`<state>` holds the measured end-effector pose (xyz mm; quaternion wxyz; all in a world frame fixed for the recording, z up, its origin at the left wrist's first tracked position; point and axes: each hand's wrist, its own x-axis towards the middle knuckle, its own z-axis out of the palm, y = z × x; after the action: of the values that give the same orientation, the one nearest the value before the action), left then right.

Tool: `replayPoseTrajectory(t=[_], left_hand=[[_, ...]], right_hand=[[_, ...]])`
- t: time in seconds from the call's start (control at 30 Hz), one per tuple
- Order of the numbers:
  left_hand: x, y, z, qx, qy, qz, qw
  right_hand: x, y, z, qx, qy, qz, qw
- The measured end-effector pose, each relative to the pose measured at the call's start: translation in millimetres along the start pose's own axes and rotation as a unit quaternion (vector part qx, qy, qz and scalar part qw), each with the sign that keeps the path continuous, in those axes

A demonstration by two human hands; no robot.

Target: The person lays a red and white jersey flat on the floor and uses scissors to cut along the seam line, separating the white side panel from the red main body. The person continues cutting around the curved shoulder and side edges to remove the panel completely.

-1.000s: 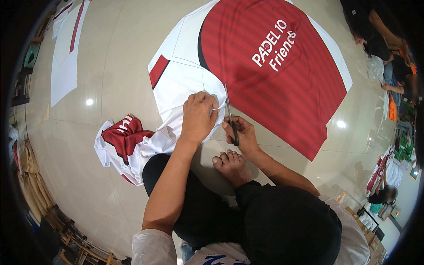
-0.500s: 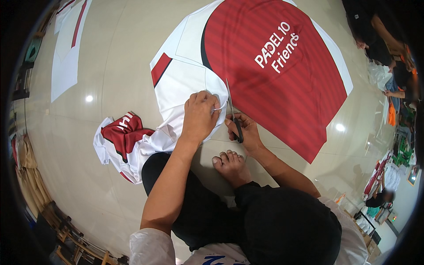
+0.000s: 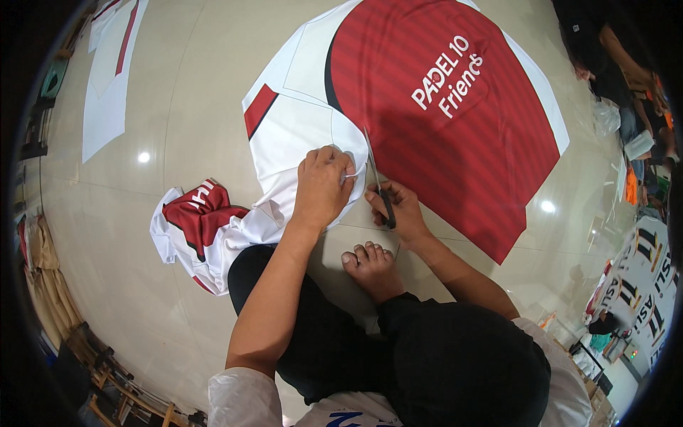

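Observation:
A large printed fabric sheet lies on the floor ahead of me, with a red striped panel (image 3: 455, 149) on its right and white fabric (image 3: 292, 146) on its left. My left hand (image 3: 324, 186) is closed on the white fabric near the cut edge, its fingers bunching it up. In my right hand (image 3: 402, 215) is a pair of scissors (image 3: 389, 208) with black handles. Their blades point away from me, along the line where white meets red. How far apart the blades are is hard to make out.
Crumpled white and red fabric (image 3: 203, 220) lies left of my knee. White cut pieces (image 3: 107, 107) rest on the tiled floor at the far left. My bare foot (image 3: 373, 269) is just below the scissors. Other people (image 3: 605, 64) and piled cloth are along the right.
My right hand and the scissors have shifted slightly toward me and to the right. My left hand stays put. A white printed cloth has come into view at the right edge.

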<state>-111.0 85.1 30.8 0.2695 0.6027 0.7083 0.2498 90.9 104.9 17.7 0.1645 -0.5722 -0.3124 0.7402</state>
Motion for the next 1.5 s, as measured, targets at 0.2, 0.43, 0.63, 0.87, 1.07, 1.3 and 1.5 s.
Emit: replayPoseTrajectory(t=[0.2,0.43,0.63,0.87,1.07,1.3,1.5], left_hand=[[0,0,0,-0.010,0.000,0.002,1.000],[0,-1,1,-0.001,0.001,0.005,1.000],[-1,-1,0,-0.001,0.000,0.006,1.000],[-1,-2,0,-0.007,-0.003,0.006,1.000],[-1,0,-1,-0.006,-0.003,0.011,1.000],[-1,0,-2,-0.003,-0.005,0.008,1.000],[-1,0,-2,-0.008,-0.009,0.005,1.000]], right_hand=[[6,-7,-3,-0.021,-0.013,-0.024,0.999],[6,-9,-3,-0.028,-0.014,-0.013,0.999],[6,-14,-6,-0.040,-0.010,-0.008,0.999],[10,-22,-6,-0.018,-0.034,-0.008,0.999],[11,-23,-8,-0.037,-0.029,-0.001,0.999],[13,-30,-11,-0.068,-0.028,-0.001,0.997],[16,-37,-11,-0.064,-0.034,-0.002,0.997]])
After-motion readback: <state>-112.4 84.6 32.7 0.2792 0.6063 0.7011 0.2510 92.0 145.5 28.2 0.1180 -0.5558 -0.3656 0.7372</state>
